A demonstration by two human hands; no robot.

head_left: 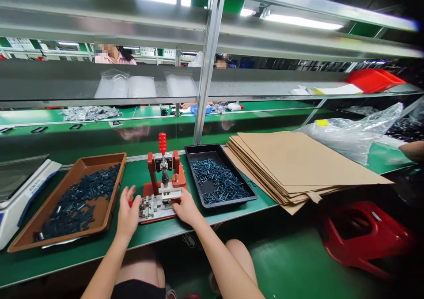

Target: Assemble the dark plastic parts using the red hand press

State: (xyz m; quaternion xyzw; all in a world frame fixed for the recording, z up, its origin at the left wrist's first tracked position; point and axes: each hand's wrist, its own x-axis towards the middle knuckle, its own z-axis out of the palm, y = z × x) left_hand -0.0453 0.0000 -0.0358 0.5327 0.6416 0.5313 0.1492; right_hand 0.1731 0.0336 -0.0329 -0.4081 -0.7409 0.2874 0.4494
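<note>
A small red press jig [163,188] with a red-knobbed upright lever [162,143] stands on the green bench in front of me. My left hand [127,213] rests at its left side, fingers curled against the metal fixture [153,204] at the base. My right hand [185,207] lies at the fixture's right end, fingers closed against it. What the fingertips hold is hidden. A brown tray [109,210] of several small dark parts sits to the left. A black tray [202,151] with similar dark parts sits to the right.
A weighing scale [20,188] is at the far left. A stack of cardboard sheets [298,166] and a clear plastic bag [354,135] lie at right. A red stool [364,237] stands on the floor. People work across the conveyor behind the metal post [205,65].
</note>
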